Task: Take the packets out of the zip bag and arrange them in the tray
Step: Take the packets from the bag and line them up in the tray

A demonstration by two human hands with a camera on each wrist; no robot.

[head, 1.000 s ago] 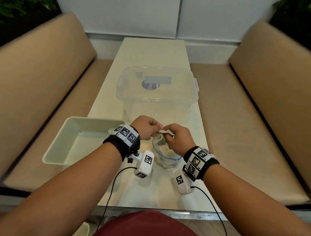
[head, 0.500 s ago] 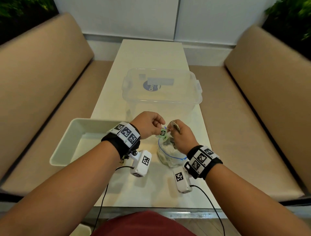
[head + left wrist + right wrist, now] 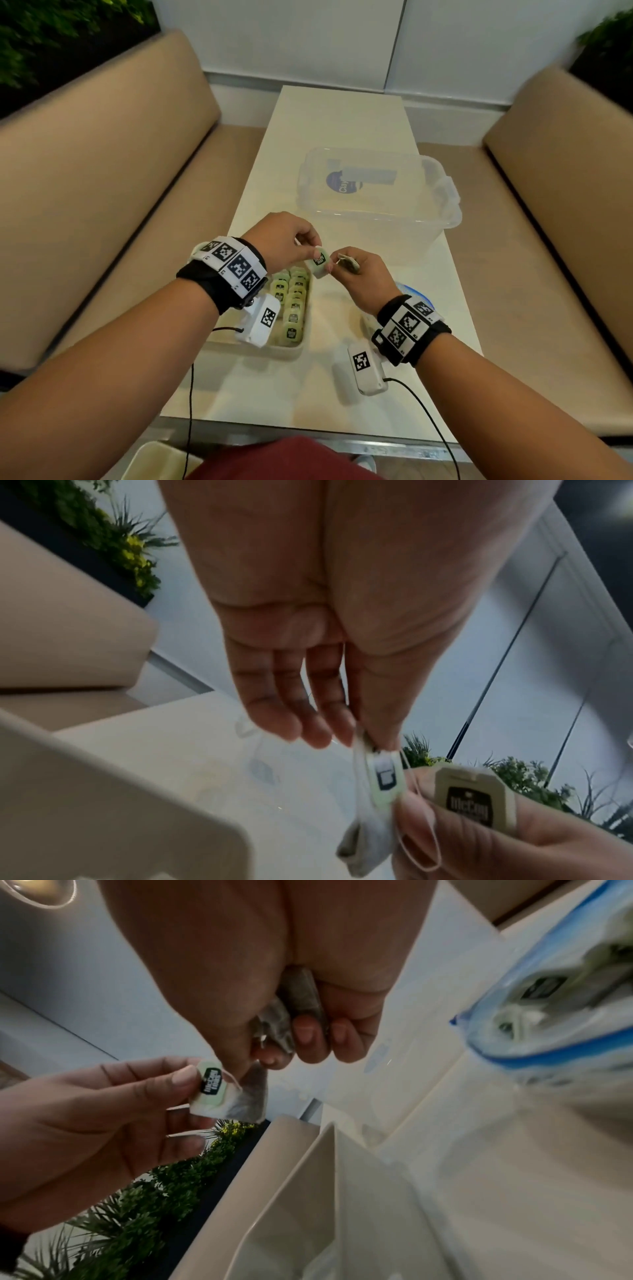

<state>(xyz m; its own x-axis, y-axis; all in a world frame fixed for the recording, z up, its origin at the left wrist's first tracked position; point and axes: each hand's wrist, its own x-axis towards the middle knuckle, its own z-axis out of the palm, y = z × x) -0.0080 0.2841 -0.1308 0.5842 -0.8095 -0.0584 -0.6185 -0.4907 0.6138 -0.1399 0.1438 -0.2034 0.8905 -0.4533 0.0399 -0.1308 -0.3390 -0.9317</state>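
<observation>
Wrist cams: white boxes w/ black-white markers under both wrists, cables trailing toward the person.
Bench (image 3: 274,394): pale cream top, long, runs away from the person between two tan sofas.
Tray (image 3: 291,351): cream, near-left on bench, partly under left forearm; holds packets in rows (image 3: 293,308), green-tagged, lying flat side by side.
Zip bag (image 3: 548,1001): clear w/ blue zip line, mouth open, more packets inside; on bench just right of tray, mostly hidden behind right wrist in head view.
Left hand (image 3: 284,240): above far end of tray, thumb + forefinger pinch one packet (image 3: 319,262) by its green tag; other fingers loosely extended.
Right hand (image 3: 363,274): just beside left hand, fingers curled round a 2nd packet (image 3: 294,1007), greyish pouch tucked in the palm; its tag (image 3: 469,799) w/ dark logo sits on the fingers.
String: thin white thread loops betw. the two hands; which packet it belongs to, can't tell.
Clear tub (image 3: 376,188): lidded plastic box w/ blue round label, farther back, mid-bench.
Backdrop: white wall panels, green plants at both top corners.
</observation>
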